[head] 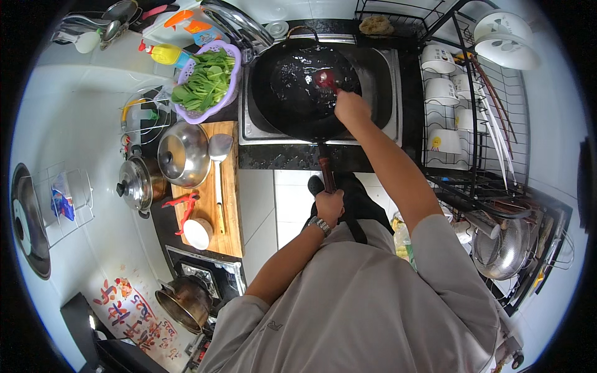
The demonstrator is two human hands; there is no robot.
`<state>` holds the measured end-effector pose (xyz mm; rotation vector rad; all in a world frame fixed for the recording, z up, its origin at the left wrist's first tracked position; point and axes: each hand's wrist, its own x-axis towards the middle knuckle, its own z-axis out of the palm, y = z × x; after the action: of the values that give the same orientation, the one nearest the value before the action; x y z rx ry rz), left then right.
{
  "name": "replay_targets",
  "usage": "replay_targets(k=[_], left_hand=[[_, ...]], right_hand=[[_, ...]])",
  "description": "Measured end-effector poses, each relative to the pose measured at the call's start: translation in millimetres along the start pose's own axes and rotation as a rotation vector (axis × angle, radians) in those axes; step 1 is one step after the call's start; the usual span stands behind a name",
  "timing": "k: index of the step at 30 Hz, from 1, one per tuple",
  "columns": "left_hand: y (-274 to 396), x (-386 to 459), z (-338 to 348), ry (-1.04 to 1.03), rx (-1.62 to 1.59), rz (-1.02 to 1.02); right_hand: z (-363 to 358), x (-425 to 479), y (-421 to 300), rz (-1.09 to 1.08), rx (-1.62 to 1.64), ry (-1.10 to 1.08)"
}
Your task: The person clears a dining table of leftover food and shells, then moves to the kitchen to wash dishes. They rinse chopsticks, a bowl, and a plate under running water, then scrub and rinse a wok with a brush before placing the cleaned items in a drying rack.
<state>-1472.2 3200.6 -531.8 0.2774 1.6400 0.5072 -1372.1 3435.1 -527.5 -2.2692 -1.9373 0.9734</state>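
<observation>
A black wok (289, 107) with water in it rests over the stainless steel sink (396, 112). Its brown handle (327, 175) points towards me, and my left hand (329, 207) is closed round the near end. My right hand (353, 109) grips a red-handled brush or scrubber (325, 79) against the wok's inside; its head is hard to make out in the glare. The chrome faucet (238, 21) stands at the sink's far left corner. Left of the sink is a purple basket (237, 70) of leafy greens (205, 81).
On the left, a wooden board (233, 186) holds a metal lid (184, 154), a spatula (219, 186), a red tool (186, 207) and a white bowl (198, 234). A lidded pot (140, 182) stands beside it. A black dish rack (473, 140) with bowls (442, 92) lines the right.
</observation>
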Motion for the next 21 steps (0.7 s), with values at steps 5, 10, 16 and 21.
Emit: replay_targets(k=[5, 10, 16, 21], left_hand=[[-1.5, 2.5, -0.2, 0.033, 0.027, 0.006], [-1.9, 1.9, 0.7, 0.011, 0.041, 0.015], [1.6, -1.4, 0.2, 0.012, 0.008, 0.011], [0.3, -2.4, 1.4, 0.019, 0.045, 0.036]], right_hand=[[17.4, 20.3, -40.3, 0.046, 0.334, 0.020], [56.6, 17.4, -58.4, -0.087, 0.606, 0.019], [46.9, -56.8, -28.3, -0.233, 0.459, -0.194], [24.6, -69.1, 21.5, -0.091, 0.168, -0.122]])
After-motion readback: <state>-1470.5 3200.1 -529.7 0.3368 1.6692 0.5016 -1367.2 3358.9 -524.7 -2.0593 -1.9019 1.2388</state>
